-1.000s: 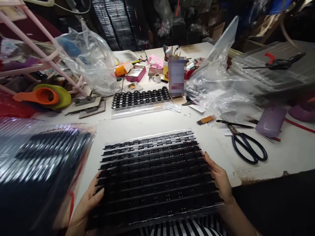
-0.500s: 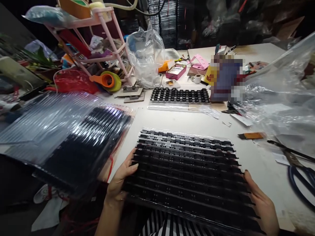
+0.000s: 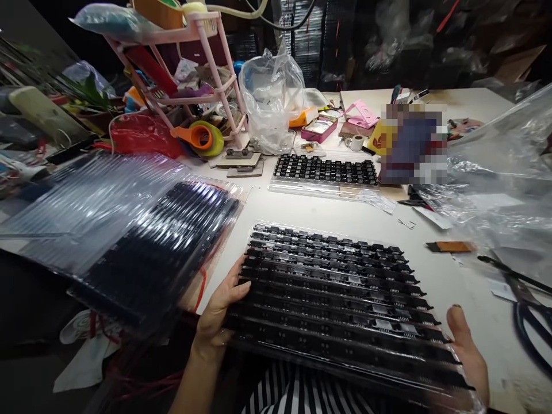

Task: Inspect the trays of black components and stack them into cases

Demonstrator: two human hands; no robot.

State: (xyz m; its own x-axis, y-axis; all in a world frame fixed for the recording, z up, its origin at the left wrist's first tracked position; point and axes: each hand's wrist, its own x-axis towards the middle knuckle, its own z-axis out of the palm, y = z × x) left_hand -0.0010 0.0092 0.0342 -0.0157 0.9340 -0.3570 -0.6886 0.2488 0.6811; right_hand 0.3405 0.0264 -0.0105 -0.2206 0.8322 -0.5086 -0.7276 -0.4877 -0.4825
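A clear plastic tray (image 3: 340, 299) filled with rows of black plastic parts is tilted in front of me, its near edge above my lap. My left hand (image 3: 219, 305) grips its left edge, thumb on top and fingers beneath. At the right edge my right hand (image 3: 468, 351) supports the tray, its thumb raised off the surface and its other fingers hidden below. Further back on the white table lies a smaller group of black parts (image 3: 325, 169) in a clear tray. Left of me is a stack of trays (image 3: 159, 230) with black parts under shiny clear plastic.
Large scissors (image 3: 521, 305) and an orange-handled blade (image 3: 451, 246) lie at the right, by crumpled clear plastic (image 3: 487, 184). A pink shelf rack (image 3: 224, 86), an orange tape dispenser (image 3: 200, 138) and a clear bag (image 3: 273, 98) stand at the back left. The white table (image 3: 267, 207) stretches beyond the tray.
The tray has tilted, so its rows show more clearly. My right thumb has lifted away from the tray's edge. The whole view has shifted slightly, with things appearing further right.
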